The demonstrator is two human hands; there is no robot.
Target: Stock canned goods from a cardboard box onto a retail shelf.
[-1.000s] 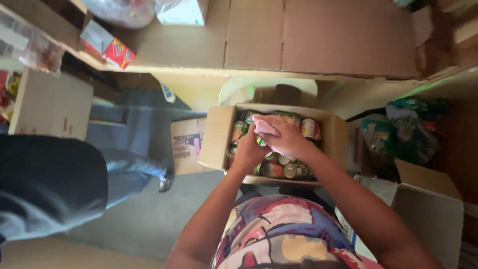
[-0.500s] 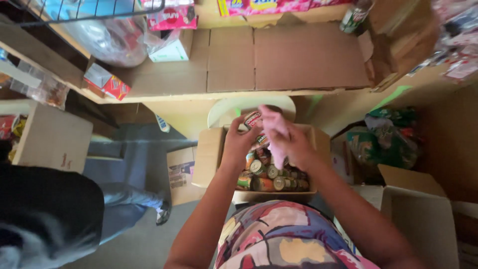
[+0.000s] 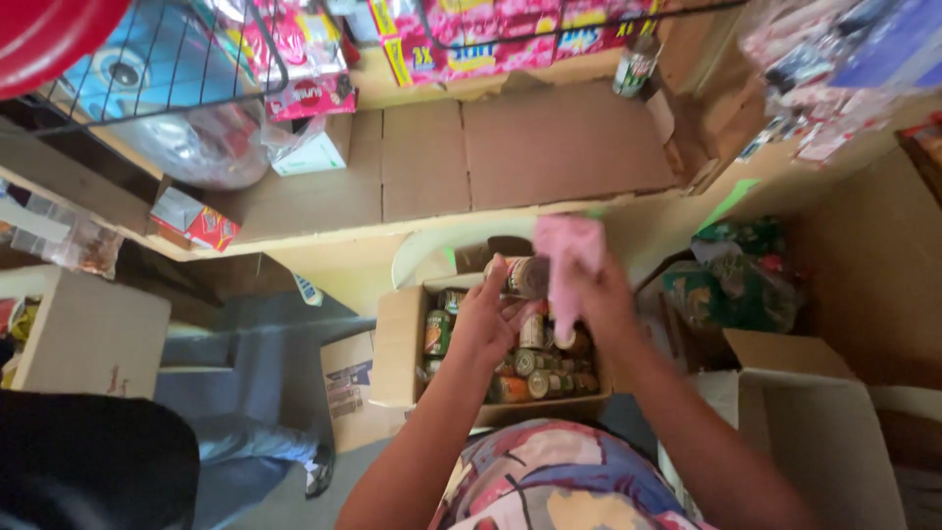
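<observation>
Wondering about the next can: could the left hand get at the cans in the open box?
Probably yes: the left hand, holding a can, hovers right above the cans in the open box.

a small can (image 3: 528,277) lay on its side in the air above an open cardboard box (image 3: 400,348) of cans, its round end facing the camera. a pink cloth (image 3: 569,263) hung against its right side, touching it.

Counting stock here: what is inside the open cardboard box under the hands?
The cardboard box holds cans, some upright, some lying down. The left hand and right hand with a pink cloth cover the middle, hiding lower layers.
</observation>
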